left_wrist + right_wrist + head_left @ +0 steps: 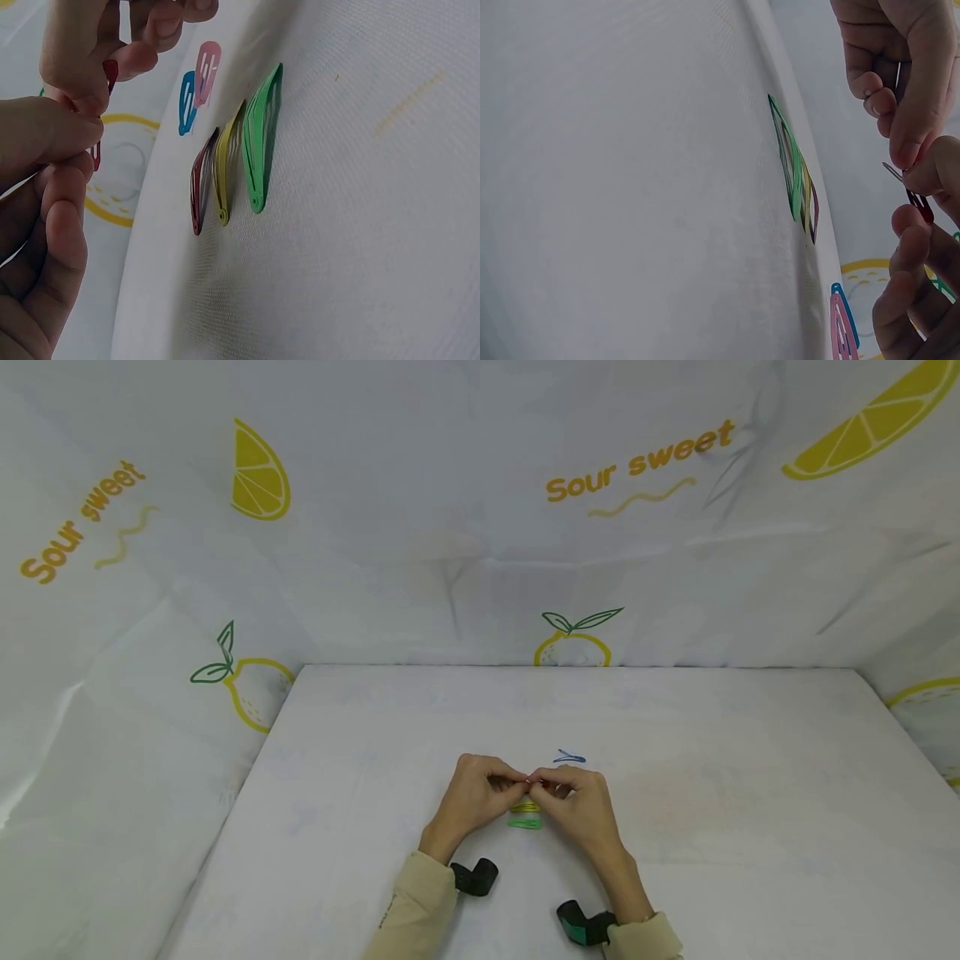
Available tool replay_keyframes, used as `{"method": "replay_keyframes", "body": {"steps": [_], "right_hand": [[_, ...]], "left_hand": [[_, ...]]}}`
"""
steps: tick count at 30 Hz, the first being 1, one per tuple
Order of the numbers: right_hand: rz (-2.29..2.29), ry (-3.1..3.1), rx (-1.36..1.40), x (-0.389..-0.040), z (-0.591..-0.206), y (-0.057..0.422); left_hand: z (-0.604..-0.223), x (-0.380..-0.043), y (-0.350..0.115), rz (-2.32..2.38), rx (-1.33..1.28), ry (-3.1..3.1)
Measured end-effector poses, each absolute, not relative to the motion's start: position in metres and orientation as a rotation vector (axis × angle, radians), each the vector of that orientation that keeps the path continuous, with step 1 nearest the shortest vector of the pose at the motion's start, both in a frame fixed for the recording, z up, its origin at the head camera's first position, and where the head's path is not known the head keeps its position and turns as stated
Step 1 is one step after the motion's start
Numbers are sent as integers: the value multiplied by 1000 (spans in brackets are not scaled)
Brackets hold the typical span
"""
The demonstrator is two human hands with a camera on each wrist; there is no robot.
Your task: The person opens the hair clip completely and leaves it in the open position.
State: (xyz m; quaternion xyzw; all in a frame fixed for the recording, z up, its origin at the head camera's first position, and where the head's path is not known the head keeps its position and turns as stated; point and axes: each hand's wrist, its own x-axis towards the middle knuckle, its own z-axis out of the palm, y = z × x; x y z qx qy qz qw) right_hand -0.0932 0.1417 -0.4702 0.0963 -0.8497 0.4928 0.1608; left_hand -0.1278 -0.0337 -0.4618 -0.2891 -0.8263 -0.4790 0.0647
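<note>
My left hand [476, 793] and right hand [581, 806] meet fingertip to fingertip over the table, pinching a red snap hair clip [922, 206] between them. In the right wrist view its thin silver prong stands away from the red frame. Fingers cover much of the clip. On the table below lie a green hair clip [259, 142], a yellow hair clip [222, 180] and a dark red hair clip [197, 184], side by side and bowed. Farther off, a pink hair clip [208, 73] overlaps a blue hair clip [185, 109].
The white table [750, 827] reaches back to a white hanging cloth [420, 510] printed with lemons and lettering. Black devices, one at the left wrist [476, 877] and one at the right wrist [587, 922], stick out inward from the beige sleeves.
</note>
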Motion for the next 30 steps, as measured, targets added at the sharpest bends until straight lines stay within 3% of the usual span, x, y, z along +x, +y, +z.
{"method": "replay_keyframes", "body": {"steps": [30], "right_hand": [[1532,-2361,312,-90,-468,149]], "left_hand": [[-460,-125,-33,-1511,-766,-2532]]}}
